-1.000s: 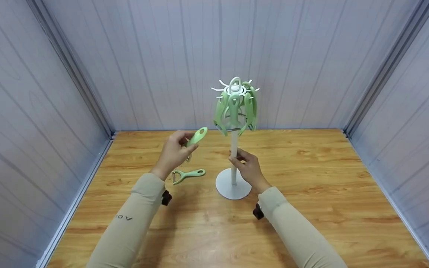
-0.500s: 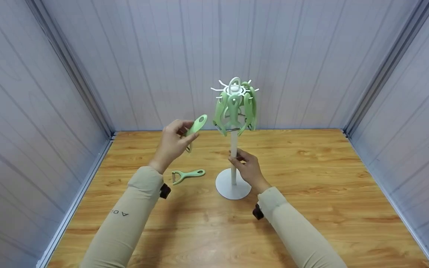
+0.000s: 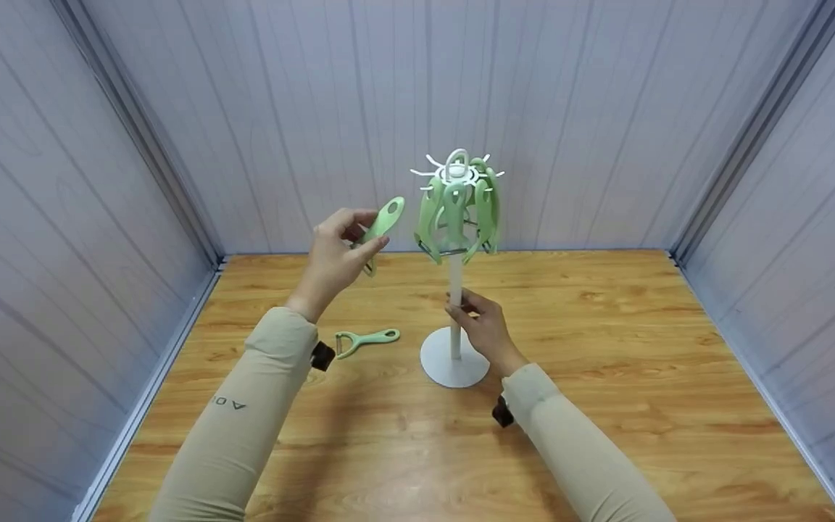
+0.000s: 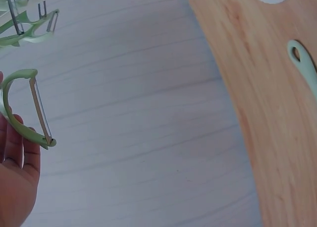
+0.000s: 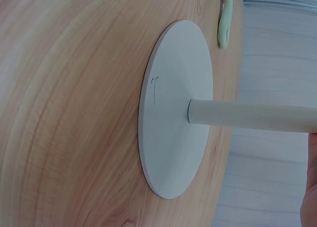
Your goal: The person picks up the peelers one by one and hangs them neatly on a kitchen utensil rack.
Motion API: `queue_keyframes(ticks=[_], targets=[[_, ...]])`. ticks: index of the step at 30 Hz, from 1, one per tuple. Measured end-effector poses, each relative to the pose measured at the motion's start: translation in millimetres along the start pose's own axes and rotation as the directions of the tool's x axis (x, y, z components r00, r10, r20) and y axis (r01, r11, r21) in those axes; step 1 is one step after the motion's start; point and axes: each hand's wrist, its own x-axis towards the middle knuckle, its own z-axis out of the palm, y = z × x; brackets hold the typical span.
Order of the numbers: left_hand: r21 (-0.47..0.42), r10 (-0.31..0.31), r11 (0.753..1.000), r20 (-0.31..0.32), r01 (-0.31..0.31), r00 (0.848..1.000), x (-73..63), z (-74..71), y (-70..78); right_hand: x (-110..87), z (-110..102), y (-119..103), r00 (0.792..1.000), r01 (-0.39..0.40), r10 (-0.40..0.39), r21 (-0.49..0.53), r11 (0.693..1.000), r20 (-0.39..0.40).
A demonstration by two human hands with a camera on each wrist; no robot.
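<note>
In the head view my left hand (image 3: 341, 250) pinches a green peeler (image 3: 387, 217) by its handle, left of the rack and above the table; its holed end points up. The left wrist view shows that peeler's blade (image 4: 40, 108) below the fingers. My right hand (image 3: 486, 326) grips the pole (image 3: 456, 279) of a white rack with a round base (image 3: 454, 377). Several green peelers (image 3: 455, 217) hang from the white hooks (image 3: 459, 174) at the rack's top. Another green peeler (image 3: 367, 339) lies on the table, left of the base.
The wooden table (image 3: 606, 406) is enclosed by pale panel walls (image 3: 316, 109) at the back and both sides. A few hooks on the rack's left side and back carry no peeler.
My left hand has risen with the peeler, up to the height of the hanging peelers. The right hand and the rack stay in place.
</note>
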Motion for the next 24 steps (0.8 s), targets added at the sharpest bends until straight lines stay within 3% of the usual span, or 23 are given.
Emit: queue_keyframes(ticks=[12,24], targets=[[-0.035,0.098,0.994,-0.078,-0.101,0.992,16.3,0.9,22.9,0.0,-0.9,2.9,1.000,0.023,-0.023,0.001,1.000,0.012],[-0.048,0.068,0.996,-0.084,-0.072,0.994,25.0,9.2,32.7,1.2,-0.4,3.7,1.000,-0.002,0.002,0.015,1.000,0.016]])
